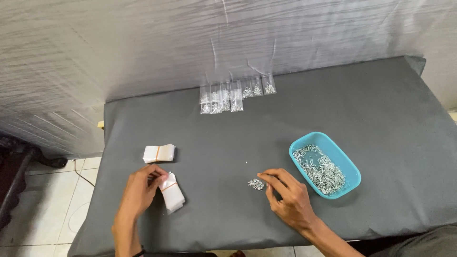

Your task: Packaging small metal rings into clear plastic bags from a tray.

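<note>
The left hand (141, 189) rests on the grey table (381, 119) with its fingers curled around the near end of a bundle (172, 191) of small clear bags bound by an orange rubber band; the thumb and fingertips pinch at the top bag, and the bundle juts out to the right of the palm. Just beyond the hand, a little farther up the table, lies a second bundle (159, 153), also banded, touching nothing.

The right hand (288, 195) lies palm down with the fingers bent narrow, its fingertips at a small pile (255, 184) of silver safety pins that sits just left of them on the cloth. Whether any pin is held between the fingers cannot be told. Just to the right of this hand stands a turquoise tray (350, 164), set at a slant and holding many more pins.

Far off, along the back edge near the wall, a row of filled bags (235, 96) lies side by side
</note>
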